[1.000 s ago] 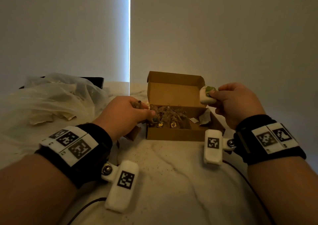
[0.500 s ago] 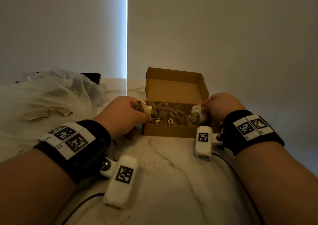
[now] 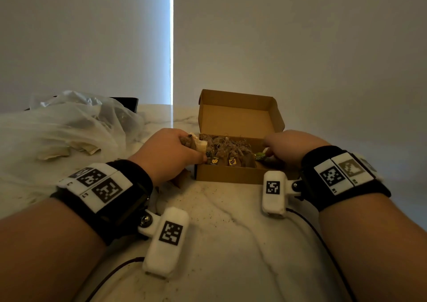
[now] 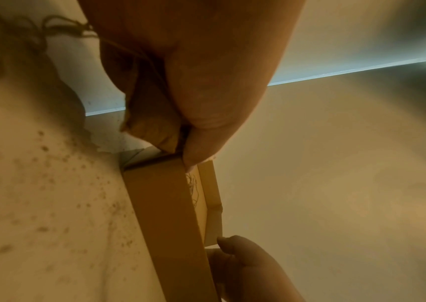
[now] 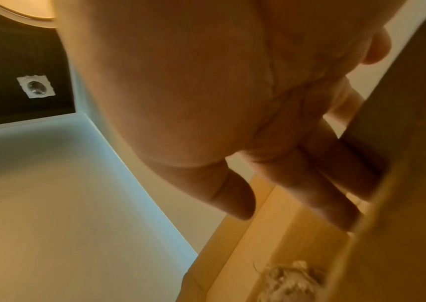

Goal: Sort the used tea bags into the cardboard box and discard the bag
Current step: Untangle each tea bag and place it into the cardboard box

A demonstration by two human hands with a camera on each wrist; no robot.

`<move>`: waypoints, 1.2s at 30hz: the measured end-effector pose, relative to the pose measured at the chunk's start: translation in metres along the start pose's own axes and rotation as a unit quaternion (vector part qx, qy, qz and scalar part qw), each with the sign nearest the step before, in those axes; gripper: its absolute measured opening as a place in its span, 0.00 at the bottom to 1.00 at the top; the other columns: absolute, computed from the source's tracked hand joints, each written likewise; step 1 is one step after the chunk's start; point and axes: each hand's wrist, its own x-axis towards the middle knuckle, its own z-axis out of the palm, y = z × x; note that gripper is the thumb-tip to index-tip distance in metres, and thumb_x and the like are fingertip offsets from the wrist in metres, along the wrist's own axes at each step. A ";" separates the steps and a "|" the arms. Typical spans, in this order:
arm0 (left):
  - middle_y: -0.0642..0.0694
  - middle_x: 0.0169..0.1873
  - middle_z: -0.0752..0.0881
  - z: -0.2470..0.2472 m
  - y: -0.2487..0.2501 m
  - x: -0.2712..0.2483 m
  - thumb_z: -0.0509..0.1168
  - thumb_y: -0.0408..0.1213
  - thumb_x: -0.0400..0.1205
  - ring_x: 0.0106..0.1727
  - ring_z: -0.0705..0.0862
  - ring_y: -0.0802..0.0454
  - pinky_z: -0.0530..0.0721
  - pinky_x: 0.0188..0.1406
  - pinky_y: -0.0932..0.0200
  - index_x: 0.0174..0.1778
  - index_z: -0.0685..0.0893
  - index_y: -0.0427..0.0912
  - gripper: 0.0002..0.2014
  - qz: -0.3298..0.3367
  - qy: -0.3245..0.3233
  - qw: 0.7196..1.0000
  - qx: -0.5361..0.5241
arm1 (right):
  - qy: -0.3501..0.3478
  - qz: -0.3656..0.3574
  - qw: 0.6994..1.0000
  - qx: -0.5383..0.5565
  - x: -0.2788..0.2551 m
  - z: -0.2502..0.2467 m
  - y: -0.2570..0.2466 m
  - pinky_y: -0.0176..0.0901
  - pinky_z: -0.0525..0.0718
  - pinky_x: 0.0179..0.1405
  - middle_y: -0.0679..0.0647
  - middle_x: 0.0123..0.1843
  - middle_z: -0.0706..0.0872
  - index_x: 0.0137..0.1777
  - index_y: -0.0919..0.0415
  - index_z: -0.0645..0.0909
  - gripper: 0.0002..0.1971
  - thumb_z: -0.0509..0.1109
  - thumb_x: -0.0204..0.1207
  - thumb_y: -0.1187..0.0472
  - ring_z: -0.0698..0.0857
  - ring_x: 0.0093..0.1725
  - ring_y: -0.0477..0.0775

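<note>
The open cardboard box [image 3: 228, 174] stands mid-table with its lid up, and several brown used tea bags [image 3: 228, 153] with yellow tags lie inside. My left hand [image 3: 196, 146] is at the box's left front corner and grips a clump of brown tea bags [image 4: 147, 114] with their strings between thumb and fingers. My right hand [image 3: 272, 149] reaches into the box's right end. In the right wrist view its fingers [image 5: 336, 194] are straight and hold nothing. A green-tagged tea bag [image 3: 261, 156] lies in the box just beside them.
A crumpled clear plastic bag [image 3: 69, 126] lies at the left with torn paper scraps [image 3: 69, 150] in it and a dark object [image 3: 124, 101] behind it. Tea crumbs dot the marble table [image 3: 231, 220]. A wall rises close behind the box.
My right hand came down from beside the lid into the box's right end and let go of the green-tagged tea bag. The left hand stayed at the left corner with its clump.
</note>
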 end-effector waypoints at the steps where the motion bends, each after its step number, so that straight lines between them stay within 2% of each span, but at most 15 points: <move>1: 0.43 0.38 0.89 0.000 0.000 0.000 0.78 0.43 0.76 0.39 0.88 0.48 0.89 0.42 0.52 0.45 0.89 0.42 0.10 -0.001 0.000 1.000 -0.002 | -0.002 0.004 1.000 -0.008 -0.003 0.001 -0.001 0.44 0.77 0.66 0.61 0.72 0.81 0.78 0.62 0.72 0.18 0.56 0.90 0.62 0.81 0.69 0.60; 6: 0.41 0.39 0.90 -0.001 -0.002 0.001 0.78 0.42 0.76 0.39 0.89 0.45 0.92 0.40 0.48 0.45 0.89 0.41 0.09 -0.002 -0.004 1.000 -0.015 | -0.024 -0.023 0.998 -0.055 -0.005 0.003 -0.001 0.45 0.75 0.70 0.61 0.76 0.78 0.82 0.61 0.67 0.21 0.56 0.90 0.64 0.78 0.73 0.60; 9: 0.46 0.39 0.89 -0.004 0.002 -0.002 0.76 0.46 0.78 0.35 0.86 0.54 0.84 0.30 0.61 0.45 0.88 0.47 0.08 0.026 0.023 0.998 -0.054 | -0.004 -0.039 0.998 -0.044 -0.007 0.003 -0.004 0.46 0.76 0.69 0.57 0.74 0.81 0.77 0.61 0.72 0.20 0.62 0.87 0.63 0.80 0.71 0.59; 12: 0.52 0.38 0.90 -0.009 0.013 -0.005 0.75 0.50 0.78 0.35 0.87 0.61 0.84 0.32 0.66 0.47 0.90 0.51 0.08 0.083 0.071 0.988 -0.112 | 0.056 -0.036 0.998 0.003 -0.004 0.003 -0.003 0.52 0.81 0.65 0.61 0.64 0.86 0.70 0.61 0.80 0.16 0.66 0.84 0.59 0.85 0.64 0.63; 14: 0.53 0.38 0.90 -0.010 0.020 -0.006 0.75 0.48 0.78 0.33 0.87 0.63 0.86 0.31 0.64 0.49 0.91 0.51 0.07 0.096 0.083 0.979 -0.158 | 0.087 -0.048 0.991 0.090 -0.002 0.005 0.000 0.58 0.84 0.60 0.64 0.57 0.89 0.59 0.63 0.85 0.17 0.68 0.80 0.51 0.87 0.59 0.67; 15: 0.53 0.37 0.91 -0.009 0.023 -0.006 0.75 0.47 0.78 0.32 0.87 0.63 0.86 0.30 0.64 0.49 0.91 0.50 0.07 0.096 0.082 0.977 -0.173 | 0.077 -0.045 0.991 0.100 -0.001 0.006 0.000 0.58 0.84 0.58 0.64 0.55 0.89 0.56 0.64 0.86 0.18 0.68 0.79 0.49 0.87 0.58 0.67; 17: 0.53 0.35 0.91 -0.005 0.028 -0.009 0.75 0.45 0.77 0.31 0.88 0.61 0.86 0.29 0.62 0.47 0.91 0.49 0.07 0.089 0.064 0.974 -0.199 | 0.033 -0.033 0.997 0.065 -0.001 0.010 -0.001 0.52 0.82 0.53 0.62 0.52 0.88 0.54 0.63 0.86 0.17 0.69 0.80 0.49 0.86 0.57 0.65; 19: 0.48 0.37 0.92 -0.001 0.032 -0.011 0.75 0.43 0.77 0.36 0.92 0.53 0.90 0.32 0.57 0.46 0.91 0.46 0.06 0.075 0.047 0.969 -0.229 | 0.017 -0.026 0.999 0.010 -0.001 0.013 -0.003 0.47 0.80 0.49 0.57 0.52 0.86 0.57 0.62 0.85 0.14 0.66 0.82 0.52 0.84 0.54 0.61; 21: 0.44 0.40 0.93 0.001 0.038 -0.010 0.74 0.42 0.79 0.42 0.93 0.48 0.93 0.40 0.50 0.45 0.91 0.46 0.04 0.062 0.042 0.966 -0.246 | 0.014 -0.037 0.999 -0.017 -0.001 0.013 -0.006 0.50 0.83 0.54 0.59 0.57 0.87 0.59 0.62 0.86 0.12 0.65 0.82 0.58 0.85 0.57 0.60; 23: 0.43 0.41 0.92 0.005 0.046 -0.005 0.74 0.42 0.79 0.43 0.93 0.47 0.93 0.42 0.48 0.45 0.90 0.46 0.04 0.052 0.032 0.966 -0.252 | 0.013 -0.043 0.999 -0.012 0.001 0.015 -0.007 0.52 0.85 0.60 0.61 0.58 0.88 0.61 0.63 0.86 0.13 0.65 0.82 0.61 0.86 0.59 0.62; 27: 0.39 0.41 0.90 0.008 0.068 0.013 0.72 0.39 0.82 0.27 0.87 0.55 0.85 0.25 0.60 0.49 0.88 0.44 0.04 0.031 0.006 0.962 -0.271 | 0.011 -0.036 0.999 -0.019 0.002 0.016 -0.010 0.54 0.87 0.61 0.60 0.54 0.89 0.57 0.62 0.87 0.12 0.62 0.83 0.62 0.87 0.55 0.59; 29: 0.41 0.39 0.89 0.011 0.072 0.020 0.71 0.39 0.83 0.24 0.85 0.58 0.83 0.22 0.62 0.49 0.87 0.43 0.03 0.028 -0.007 0.963 -0.267 | 0.001 -0.038 0.999 -0.014 0.003 0.017 -0.008 0.55 0.88 0.60 0.60 0.53 0.90 0.56 0.62 0.88 0.12 0.63 0.82 0.62 0.88 0.53 0.59; 30: 0.41 0.39 0.89 0.013 0.070 0.023 0.71 0.39 0.83 0.26 0.87 0.56 0.85 0.23 0.61 0.48 0.87 0.44 0.03 0.025 -0.011 0.963 -0.267 | 0.002 -0.041 0.999 -0.006 0.004 0.017 -0.007 0.54 0.88 0.58 0.60 0.52 0.90 0.55 0.61 0.88 0.11 0.64 0.82 0.61 0.88 0.52 0.59; 33: 0.42 0.45 0.92 0.022 0.054 0.030 0.71 0.43 0.83 0.43 0.93 0.48 0.93 0.42 0.52 0.51 0.88 0.45 0.07 0.019 -0.009 0.966 -0.256 | 0.050 -0.063 0.995 0.056 0.003 0.017 -0.006 0.44 0.85 0.43 0.52 0.51 0.87 0.54 0.54 0.85 0.09 0.69 0.79 0.52 0.85 0.48 0.52; 36: 0.42 0.43 0.92 0.022 0.043 0.031 0.71 0.45 0.82 0.42 0.93 0.48 0.93 0.43 0.53 0.51 0.88 0.44 0.09 0.038 -0.031 0.974 -0.220 | 0.100 -0.130 0.964 0.207 0.001 0.019 -0.008 0.36 0.81 0.40 0.44 0.55 0.86 0.62 0.48 0.83 0.15 0.73 0.77 0.48 0.85 0.52 0.45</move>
